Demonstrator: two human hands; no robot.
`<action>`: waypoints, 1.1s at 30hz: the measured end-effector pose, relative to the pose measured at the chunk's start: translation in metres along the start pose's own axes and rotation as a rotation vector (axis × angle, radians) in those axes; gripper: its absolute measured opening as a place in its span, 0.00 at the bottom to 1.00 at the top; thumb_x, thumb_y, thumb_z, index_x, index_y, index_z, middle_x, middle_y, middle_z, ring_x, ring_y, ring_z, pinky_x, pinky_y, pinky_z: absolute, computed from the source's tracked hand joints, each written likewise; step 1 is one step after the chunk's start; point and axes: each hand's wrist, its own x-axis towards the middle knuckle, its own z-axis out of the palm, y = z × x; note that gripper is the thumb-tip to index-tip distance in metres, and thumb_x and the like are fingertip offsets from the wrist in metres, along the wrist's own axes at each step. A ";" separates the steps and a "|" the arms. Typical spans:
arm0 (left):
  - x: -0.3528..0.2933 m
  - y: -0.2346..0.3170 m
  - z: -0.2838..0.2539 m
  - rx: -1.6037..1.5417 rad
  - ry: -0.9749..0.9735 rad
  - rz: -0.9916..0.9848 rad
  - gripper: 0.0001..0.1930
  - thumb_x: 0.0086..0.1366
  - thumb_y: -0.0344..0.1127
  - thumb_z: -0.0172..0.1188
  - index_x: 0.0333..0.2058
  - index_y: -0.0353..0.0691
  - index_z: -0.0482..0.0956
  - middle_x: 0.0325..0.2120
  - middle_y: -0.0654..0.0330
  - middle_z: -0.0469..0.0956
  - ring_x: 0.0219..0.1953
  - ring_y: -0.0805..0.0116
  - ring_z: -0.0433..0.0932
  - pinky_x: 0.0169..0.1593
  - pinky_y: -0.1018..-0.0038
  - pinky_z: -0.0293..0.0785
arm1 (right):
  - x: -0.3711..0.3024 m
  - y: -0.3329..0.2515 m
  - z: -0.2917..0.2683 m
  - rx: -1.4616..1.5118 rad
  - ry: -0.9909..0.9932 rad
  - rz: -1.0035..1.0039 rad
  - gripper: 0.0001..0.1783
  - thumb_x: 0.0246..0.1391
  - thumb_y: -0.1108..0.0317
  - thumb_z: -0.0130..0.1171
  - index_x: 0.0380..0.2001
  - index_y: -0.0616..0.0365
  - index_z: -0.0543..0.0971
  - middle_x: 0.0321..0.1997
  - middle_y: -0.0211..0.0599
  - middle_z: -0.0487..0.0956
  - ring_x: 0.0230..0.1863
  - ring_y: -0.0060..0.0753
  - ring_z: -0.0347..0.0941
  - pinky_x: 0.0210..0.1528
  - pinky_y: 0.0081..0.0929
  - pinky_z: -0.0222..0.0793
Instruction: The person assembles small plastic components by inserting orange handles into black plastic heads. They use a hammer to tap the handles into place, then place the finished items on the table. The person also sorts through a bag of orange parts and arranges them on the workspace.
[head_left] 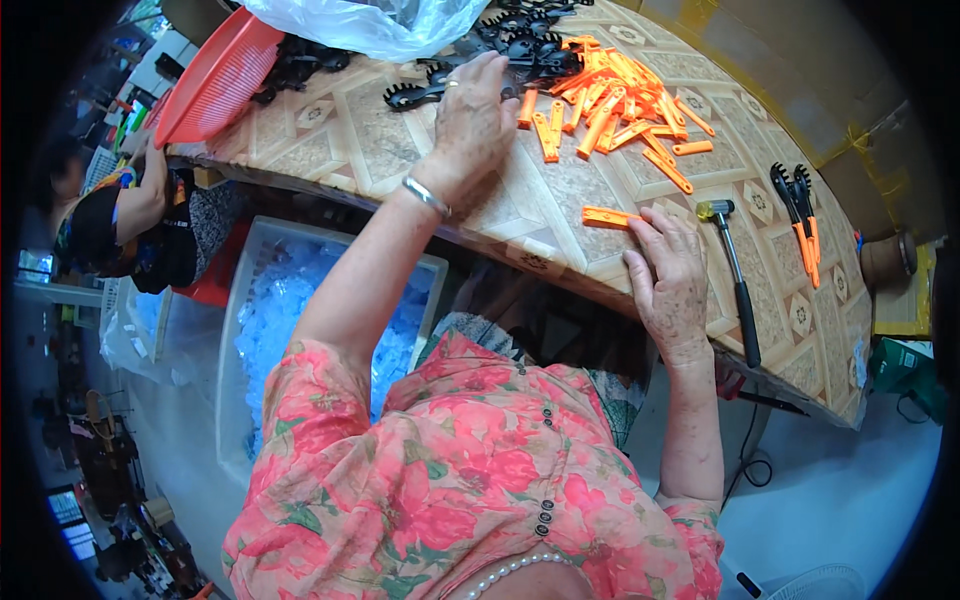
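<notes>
two hands work on a curved table (330, 140) covered in glossy, tile-patterned sheeting, its rounded front edge bending from upper left to lower right. at the far left, a red slotted plastic basket (215, 75) leans over the table's edge, just above another person's arm (140, 200) in a dark patterned sleeve. below the edge stands one clear tub (240, 330) filled with pale blue translucent bits. a crumpled clear plastic bag (370, 25) sits at the back, beside a heap of black toothed plastic parts (520, 45), too tangled to count.

the left hand (470, 125), a metal bangle at its wrist, lies palm down with fingers loosely spread, its fingertips touching one black toothed piece (425, 93) at the heap's near side; whether it grips the piece i cannot tell. bare table lies between this hand and the front edge.

to the right is a loose pile of orange plastic handles (610, 90), narrow and flat-sided, well over a dozen. one single orange handle (608, 217) lies apart, near the front edge, and the right hand (668, 275) rests flat just beside it, fingers extended, the fingertips touching its end without closing on it.

just right of that hand lies one small hammer (735, 275) with a yellow-topped head and black shaft, its grip reaching toward the edge. farther right, two finished tools (800, 215), black toothed tops on orange handles, lie side by side with open table around them.
</notes>
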 end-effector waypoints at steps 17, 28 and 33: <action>-0.029 0.017 -0.018 -0.700 -0.001 -0.262 0.08 0.65 0.27 0.56 0.42 0.36 0.76 0.47 0.53 0.78 0.51 0.56 0.77 0.54 0.63 0.75 | -0.014 0.003 0.003 0.238 0.226 0.198 0.07 0.53 0.70 0.63 0.32 0.58 0.74 0.29 0.39 0.76 0.32 0.41 0.75 0.35 0.36 0.69; -0.058 0.098 -0.046 -1.771 -0.142 -0.861 0.13 0.72 0.30 0.46 0.50 0.31 0.70 0.46 0.52 0.77 0.48 0.59 0.79 0.56 0.58 0.77 | -0.016 0.017 0.000 0.774 0.362 0.399 0.18 0.62 0.77 0.52 0.54 0.54 0.77 0.39 0.28 0.80 0.30 0.12 0.74 0.31 0.13 0.71; -0.065 0.124 -0.035 -1.854 -0.234 -0.867 0.13 0.72 0.30 0.45 0.52 0.32 0.68 0.47 0.53 0.76 0.50 0.60 0.78 0.60 0.57 0.73 | -0.019 0.010 -0.001 1.022 0.321 0.409 0.16 0.66 0.74 0.48 0.55 0.55 0.76 0.41 0.32 0.81 0.33 0.16 0.78 0.31 0.11 0.73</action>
